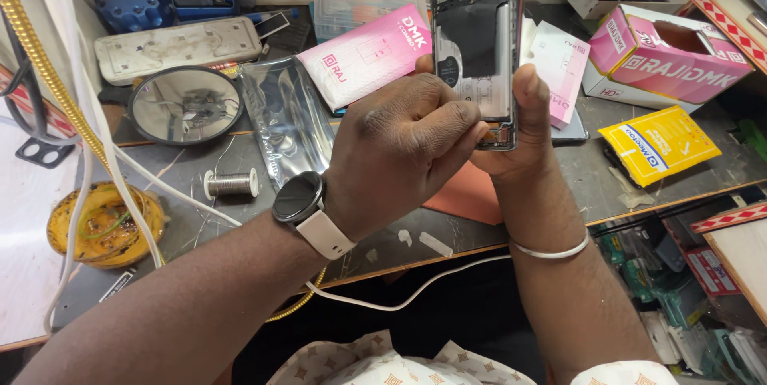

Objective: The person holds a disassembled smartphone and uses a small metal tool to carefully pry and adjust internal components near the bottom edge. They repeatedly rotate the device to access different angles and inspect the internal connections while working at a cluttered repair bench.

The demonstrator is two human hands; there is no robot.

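Both hands' grip clamps the opened phone (477,41): left hand (407,145) fisted beside it, right hand (523,133) behind.

This is a small phone repair workshop. The crowded bench (655,185) holds a round magnifying lamp (185,104), a spool of solder wire (230,184), pink spare-part boxes (667,53) and probably a flux dish (104,224).

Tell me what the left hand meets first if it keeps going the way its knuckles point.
The left hand points right, at the lower end of the opened phone held upright by the right hand. It seems to touch it already; the fingertips are hidden.
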